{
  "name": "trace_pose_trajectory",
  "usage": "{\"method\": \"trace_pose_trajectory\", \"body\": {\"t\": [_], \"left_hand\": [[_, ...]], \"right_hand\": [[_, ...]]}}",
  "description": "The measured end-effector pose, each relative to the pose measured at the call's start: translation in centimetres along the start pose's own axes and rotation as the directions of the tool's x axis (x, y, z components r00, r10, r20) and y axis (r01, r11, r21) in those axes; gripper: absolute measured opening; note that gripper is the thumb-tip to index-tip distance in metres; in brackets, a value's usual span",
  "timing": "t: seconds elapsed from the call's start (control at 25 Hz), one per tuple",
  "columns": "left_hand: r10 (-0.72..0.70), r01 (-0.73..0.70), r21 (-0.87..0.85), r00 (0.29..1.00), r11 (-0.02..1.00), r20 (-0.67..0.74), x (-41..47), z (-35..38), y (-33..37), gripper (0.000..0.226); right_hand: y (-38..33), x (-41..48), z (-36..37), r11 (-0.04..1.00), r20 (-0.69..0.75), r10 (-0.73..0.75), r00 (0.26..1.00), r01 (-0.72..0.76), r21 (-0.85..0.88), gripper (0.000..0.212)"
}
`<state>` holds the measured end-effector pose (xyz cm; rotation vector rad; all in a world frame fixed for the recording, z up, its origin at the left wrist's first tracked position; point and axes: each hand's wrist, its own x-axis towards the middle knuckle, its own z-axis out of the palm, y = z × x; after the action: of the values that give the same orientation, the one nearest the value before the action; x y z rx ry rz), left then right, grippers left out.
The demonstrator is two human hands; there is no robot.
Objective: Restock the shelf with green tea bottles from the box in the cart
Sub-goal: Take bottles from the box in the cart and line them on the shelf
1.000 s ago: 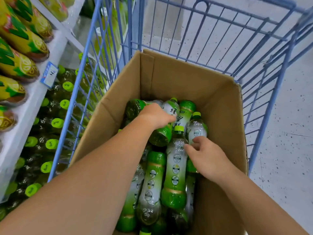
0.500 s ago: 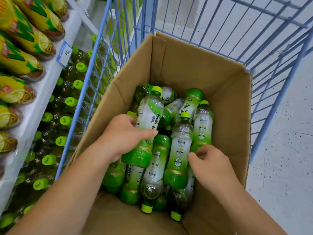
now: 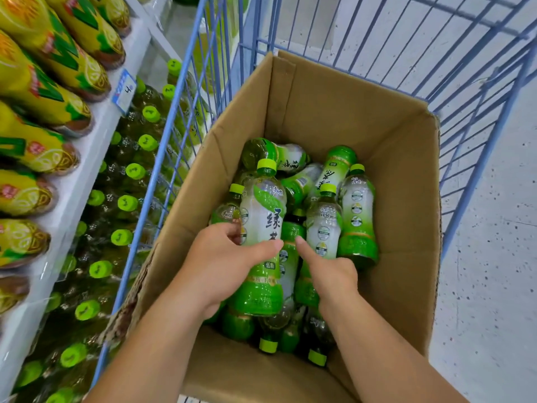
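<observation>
One green tea bottle (image 3: pixel 262 216) has risen from the box (image 3: pixel 334 112), held in the left hand (image 3: pixel 220 266) (right hand (image 3: pixel 334 274): grip unclear); shelf (image 3: pixel 96 141) next.

The left hand (image 3: pixel 220 266) gripped one green tea bottle (image 3: pixel 263 216), cap pointing away, raised above the others lying in the cardboard box (image 3: pixel 334 112). The right hand (image 3: pixel 331 274), thumb extended, appeared to grip the second bottle (image 3: pixel 322 225) just beside it; its fingers were hidden. The box sat in the blue wire cart (image 3: pixel 479 117). To the left, the shelf (image 3: pixel 72 199) carried yellow bottles (image 3: pixel 37 91), with green-capped bottles (image 3: pixel 128 203) below.
</observation>
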<state>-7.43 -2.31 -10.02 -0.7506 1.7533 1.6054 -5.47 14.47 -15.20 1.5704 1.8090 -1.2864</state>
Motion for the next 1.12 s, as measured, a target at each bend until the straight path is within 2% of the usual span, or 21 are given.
{"method": "trace_pose_trajectory", "body": {"t": [0.08,0.2,0.32,0.4,0.48,0.56,0.72,0.88,1.0,1.12], "left_hand": [[0.005,-0.004,-0.011,1.0,1.0,0.022,-0.1,-0.2,-0.3,0.036],[0.013,-0.013,-0.011,0.998,1.0,0.067,-0.1,-0.6,-0.8,0.038],[0.021,-0.017,-0.039,0.995,0.999,0.101,-0.4,-1.0,-1.1,0.036],[0.031,-0.026,-0.043,0.993,0.999,0.117,-0.8,-1.3,-1.3,0.036],[0.051,-0.048,-0.027,0.992,0.998,0.118,-1.5,-1.7,-1.3,0.047],[0.061,-0.06,-0.015,0.991,0.998,0.118,-2.2,-2.3,-1.2,0.056],[0.131,-0.119,-0.091,0.98,0.989,0.151,-3.4,-3.4,-1.4,0.033],[0.196,-0.166,-0.189,0.969,0.968,0.153,-5.2,-3.4,-1.7,0.029],[0.22,-0.19,-0.265,0.971,0.945,0.09,-6.8,-2.6,-1.9,0.031],[0.224,-0.2,-0.343,0.974,0.918,0.029,-9.1,-1.5,-2.0,0.03]], "right_hand": [[0.4,0.2,0.3,0.997,-0.051,-0.016,0.999,0.012,-0.081,0.067],[1.0,0.5,-0.5,0.988,-0.027,-0.078,0.997,0.073,-0.135,0.051],[1.3,0.5,-1.9,0.996,0.167,-0.08,0.983,0.072,0.051,0.031],[1.3,-0.2,-2.6,0.985,0.356,-0.074,0.932,0.012,0.172,0.026],[1.4,-0.9,-3.1,0.978,0.457,-0.128,0.88,0.035,0.206,0.026],[1.3,-1.6,-3.5,0.967,0.488,-0.181,0.854,0.063,0.248,0.03],[0.7,-3.3,-4.4,0.957,0.534,-0.219,0.817,0.074,0.28,0.045],[-0.4,-5.6,-4.9,0.941,0.58,-0.331,0.744,0.213,0.263,0.055],[-1.3,-6.8,-6.0,0.923,0.618,-0.382,0.687,0.318,0.216,0.052],[-1.9,-7.7,-7.7,0.894,0.638,-0.429,0.639,0.404,0.196,0.039]]}}
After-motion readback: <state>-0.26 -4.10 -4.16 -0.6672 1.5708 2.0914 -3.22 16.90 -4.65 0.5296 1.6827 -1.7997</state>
